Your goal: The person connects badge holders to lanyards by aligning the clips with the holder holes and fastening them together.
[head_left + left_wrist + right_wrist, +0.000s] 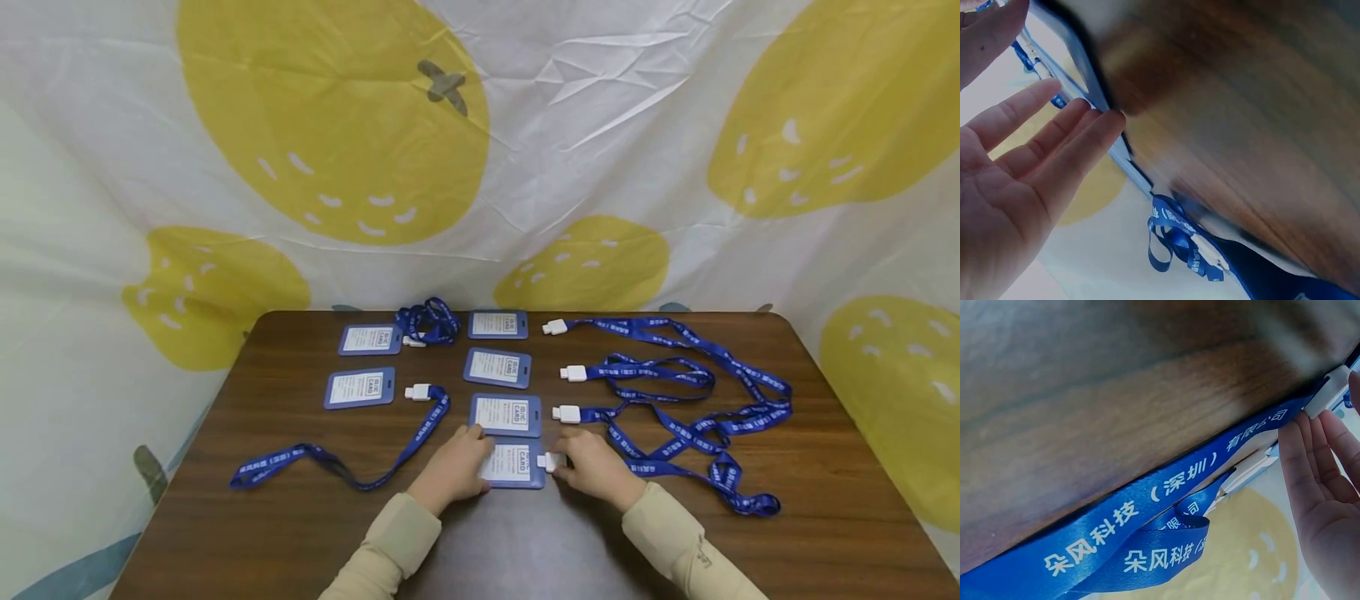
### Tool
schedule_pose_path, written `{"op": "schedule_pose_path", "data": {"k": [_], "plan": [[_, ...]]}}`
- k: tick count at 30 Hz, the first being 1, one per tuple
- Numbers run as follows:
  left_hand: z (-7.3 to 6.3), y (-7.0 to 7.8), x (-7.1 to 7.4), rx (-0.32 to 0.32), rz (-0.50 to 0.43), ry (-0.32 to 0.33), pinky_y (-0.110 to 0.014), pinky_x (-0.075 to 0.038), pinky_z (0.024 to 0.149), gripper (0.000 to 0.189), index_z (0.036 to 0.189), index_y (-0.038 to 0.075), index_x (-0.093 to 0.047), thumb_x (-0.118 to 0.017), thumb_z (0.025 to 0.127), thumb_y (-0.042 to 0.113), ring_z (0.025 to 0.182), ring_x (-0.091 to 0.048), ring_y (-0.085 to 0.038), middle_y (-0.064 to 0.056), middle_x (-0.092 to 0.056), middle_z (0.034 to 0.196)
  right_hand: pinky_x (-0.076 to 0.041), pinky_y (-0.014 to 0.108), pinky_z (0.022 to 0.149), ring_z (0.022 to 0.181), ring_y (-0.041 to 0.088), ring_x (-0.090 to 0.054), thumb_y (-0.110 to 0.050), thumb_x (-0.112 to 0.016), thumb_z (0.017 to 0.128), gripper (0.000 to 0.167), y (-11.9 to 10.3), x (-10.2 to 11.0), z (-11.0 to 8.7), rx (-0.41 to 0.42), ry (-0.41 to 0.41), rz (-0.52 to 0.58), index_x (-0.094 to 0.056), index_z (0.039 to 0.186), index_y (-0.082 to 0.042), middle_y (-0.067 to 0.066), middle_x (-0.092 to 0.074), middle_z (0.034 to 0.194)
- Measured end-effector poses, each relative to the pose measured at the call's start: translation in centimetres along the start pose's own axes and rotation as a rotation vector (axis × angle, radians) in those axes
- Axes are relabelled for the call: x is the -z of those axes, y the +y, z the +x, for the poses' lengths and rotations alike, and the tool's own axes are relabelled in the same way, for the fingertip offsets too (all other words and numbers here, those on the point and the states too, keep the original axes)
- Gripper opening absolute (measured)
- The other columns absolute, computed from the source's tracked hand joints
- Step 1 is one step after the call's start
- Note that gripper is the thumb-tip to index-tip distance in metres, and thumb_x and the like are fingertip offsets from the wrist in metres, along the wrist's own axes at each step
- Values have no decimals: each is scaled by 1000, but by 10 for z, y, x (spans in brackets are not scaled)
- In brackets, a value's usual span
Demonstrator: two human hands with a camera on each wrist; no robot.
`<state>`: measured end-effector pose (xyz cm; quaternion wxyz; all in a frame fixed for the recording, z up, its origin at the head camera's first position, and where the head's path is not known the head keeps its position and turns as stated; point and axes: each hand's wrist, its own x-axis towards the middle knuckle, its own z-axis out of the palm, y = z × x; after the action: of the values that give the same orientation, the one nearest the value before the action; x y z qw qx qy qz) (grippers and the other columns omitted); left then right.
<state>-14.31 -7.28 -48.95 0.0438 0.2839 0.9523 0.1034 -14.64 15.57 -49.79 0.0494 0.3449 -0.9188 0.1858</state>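
My left hand (459,468) holds the left end of the nearest blue ID card holder (512,463), thumb at its near edge and fingers toward the far edge. In the left wrist view its fingertips (1113,119) reach the holder's rim. My right hand (594,463) pinches the white clip (1330,392) of a blue lanyard (1166,481) between thumb and fingers. That clip's tip is right at the holder's slotted right end, in line with it. From the hand the printed strap trails to the right over the wooden table (300,533).
Above the held one, more card holders (506,415) form a column. Other lanyards (660,379) spread at the right, clips facing left. At the left lie two card holders (360,388), a bundled lanyard (429,321) and a stretched-out lanyard (375,479). A lemon-print cloth (525,167) hangs behind.
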Motion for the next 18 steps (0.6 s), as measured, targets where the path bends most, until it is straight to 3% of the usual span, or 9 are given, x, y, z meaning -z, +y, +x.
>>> {"op": "schedule_pose_path", "data": {"k": [4, 9, 18], "plan": [[-5, -1, 4, -5, -25, 21, -34, -48, 71, 45, 105, 4, -63, -78, 69, 25, 88, -50, -22, -8, -54, 96, -49, 32, 60, 68, 19, -57, -11, -74, 71, 15, -3, 0, -1, -30, -1, 2, -67, 81, -1, 4, -58, 75], [-12, -4, 12, -3, -74, 83, -38, -48, 81, 41, 111, 3, -62, -70, 79, 26, 98, -52, -25, -11, -57, 107, -50, 33, 66, 74, 20, -59, -12, -72, 74, 18, -5, 1, -5, -39, 44, 8, -67, 87, 0, 6, -61, 81], [-24, -11, 21, -11, -198, 213, -37, -49, 81, 32, 106, 0, -64, -67, 81, 20, 93, -59, -24, -11, -63, 101, -44, 29, 54, 61, 13, -49, -7, -71, 74, 14, -6, 12, -5, -91, 96, 28, -57, 73, -7, 0, -53, 69]]}}
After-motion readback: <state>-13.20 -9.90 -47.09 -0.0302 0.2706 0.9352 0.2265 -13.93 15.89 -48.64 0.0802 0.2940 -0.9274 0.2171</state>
